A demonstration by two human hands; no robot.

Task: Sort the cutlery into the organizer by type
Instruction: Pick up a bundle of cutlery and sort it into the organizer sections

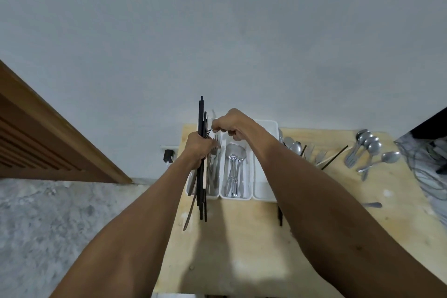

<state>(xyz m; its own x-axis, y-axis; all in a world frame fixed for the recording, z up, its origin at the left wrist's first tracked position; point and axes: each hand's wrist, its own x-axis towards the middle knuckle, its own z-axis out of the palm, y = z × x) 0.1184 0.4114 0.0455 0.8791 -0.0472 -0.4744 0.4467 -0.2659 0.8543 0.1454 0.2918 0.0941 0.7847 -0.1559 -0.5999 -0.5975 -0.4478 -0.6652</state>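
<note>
A white organizer with several long compartments stands at the far edge of a pale wooden table. My left hand grips an upright bundle of black chopsticks and other cutlery above the left compartment. My right hand pinches a fork at the top of that bundle. Forks lie in the left compartment, spoons in the middle one. My right forearm hides most of the right compartment.
Loose spoons, forks and chopsticks lie on the table right of the organizer. One utensil lies alone nearer me. A marbled surface with cables stands at the right edge, a wooden door frame at left.
</note>
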